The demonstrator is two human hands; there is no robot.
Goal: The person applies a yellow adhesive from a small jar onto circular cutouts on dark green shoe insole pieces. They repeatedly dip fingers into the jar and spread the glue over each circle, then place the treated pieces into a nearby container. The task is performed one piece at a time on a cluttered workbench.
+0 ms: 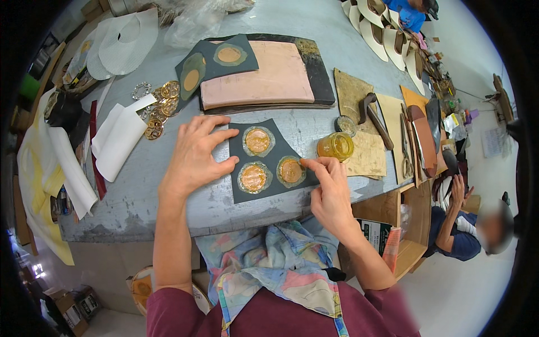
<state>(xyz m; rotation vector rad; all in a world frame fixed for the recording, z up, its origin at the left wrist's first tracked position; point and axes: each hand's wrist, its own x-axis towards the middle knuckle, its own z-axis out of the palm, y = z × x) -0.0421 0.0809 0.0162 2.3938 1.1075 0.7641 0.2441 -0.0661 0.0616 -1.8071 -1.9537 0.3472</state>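
A dark grey sheet (pixel 269 191) lies on the table before me, with three round tan discs on it, ringed by wet yellowish glue: an upper disc (pixel 257 141), a lower-left disc (pixel 252 177) and a right disc (pixel 291 170). My left hand (pixel 196 157) is spread at the sheet's left edge, thumb and fingers apart. With the index finger stretched out, my right hand (pixel 331 191) touches the rim of the right disc. Its thumb stands apart and the other fingers curl. Just above it sits a jar (pixel 337 147) of amber glue.
Beyond the sheet is a pink-topped block (pixel 258 73) with more dark pieces (pixel 231 54). Gold rings (pixel 163 104) and a white roll (pixel 119 135) lie left. Scissors (pixel 407 163) and a curved-handled tool (pixel 377 121) lie right. Another person (pixel 460 224) works at far right.
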